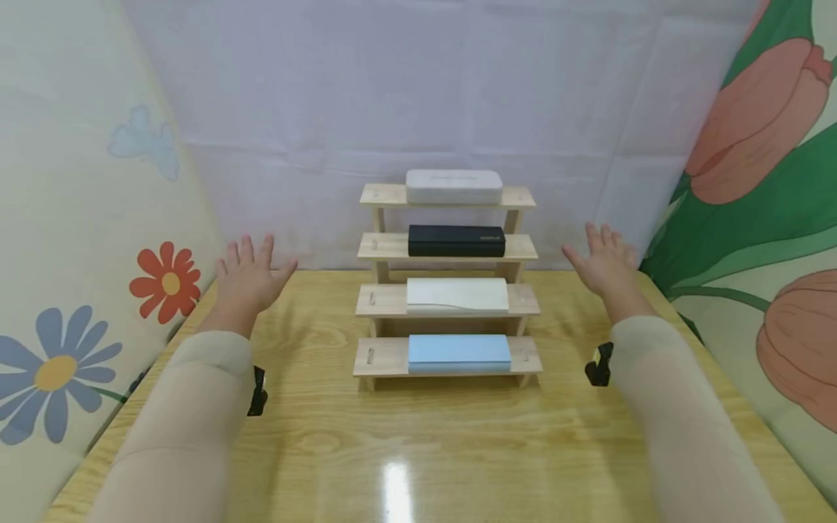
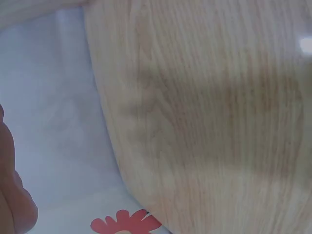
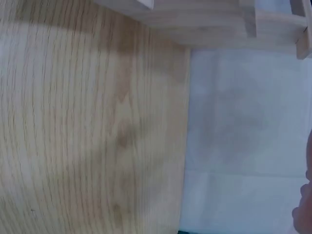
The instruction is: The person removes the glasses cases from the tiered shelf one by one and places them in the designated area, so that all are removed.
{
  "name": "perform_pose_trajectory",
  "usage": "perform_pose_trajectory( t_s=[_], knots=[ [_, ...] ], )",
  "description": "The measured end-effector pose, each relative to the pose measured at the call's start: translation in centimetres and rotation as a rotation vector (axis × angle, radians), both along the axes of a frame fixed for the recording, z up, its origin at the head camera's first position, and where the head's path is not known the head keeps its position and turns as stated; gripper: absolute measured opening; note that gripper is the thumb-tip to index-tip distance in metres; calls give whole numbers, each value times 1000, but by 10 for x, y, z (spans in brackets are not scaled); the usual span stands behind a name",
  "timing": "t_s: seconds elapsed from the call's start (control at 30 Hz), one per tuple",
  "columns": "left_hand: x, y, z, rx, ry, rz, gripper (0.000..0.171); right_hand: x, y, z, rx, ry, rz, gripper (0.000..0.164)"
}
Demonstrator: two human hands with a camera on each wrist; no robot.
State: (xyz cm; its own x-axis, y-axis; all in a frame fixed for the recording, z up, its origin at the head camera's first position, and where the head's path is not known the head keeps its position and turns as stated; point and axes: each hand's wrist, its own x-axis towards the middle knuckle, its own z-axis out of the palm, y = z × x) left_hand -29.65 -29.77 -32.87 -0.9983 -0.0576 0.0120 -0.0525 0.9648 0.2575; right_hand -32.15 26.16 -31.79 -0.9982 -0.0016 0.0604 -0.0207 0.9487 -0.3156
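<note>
In the head view my left hand [image 1: 250, 280] is held out over the table's far left, fingers spread, with nothing in it. My right hand [image 1: 607, 267] reaches out the same way on the far right, also holding nothing. Between them stands a wooden four-tier rack [image 1: 379, 299]. Its top step carries a white rounded case [image 1: 454, 187]; below that lies a black case [image 1: 456, 241]. A white case with a curved flap edge [image 1: 457, 296] rests on the third step, and a light blue box [image 1: 459, 352] on the lowest. Each wrist view catches only a hand's edge.
The wood-grain table [image 1: 314, 450] backs onto a white cloth [image 1: 418, 87]. Flower-printed panels flank it, with a red flower [image 1: 168, 283] at left and pink tulips [image 1: 758, 123] at right. Black wrist devices [image 1: 258, 392] hang by both cuffs.
</note>
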Motion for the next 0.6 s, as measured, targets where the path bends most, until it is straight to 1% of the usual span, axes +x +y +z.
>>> perform_pose_trajectory(
  t_s=[0.13, 0.27, 0.4, 0.53, 0.6],
  knots=[
    [5, -1, -10, 22, 29, -29, 88, 0, -5, 2, -53, 39, 29, 85],
    [12, 3, -20, 52, 64, -87, 87, 3, -10, 4, -126, 72, 51, 83],
    [21, 11, -29, 127, 109, -142, 84, 8, -18, 5, -221, 96, 74, 81],
    [33, 19, -41, 218, 145, -178, 81, 15, -24, 1, -296, 109, 104, 81],
    [39, 24, -46, 266, 151, -191, 82, 20, -26, -2, -323, 125, 120, 79]
  ],
)
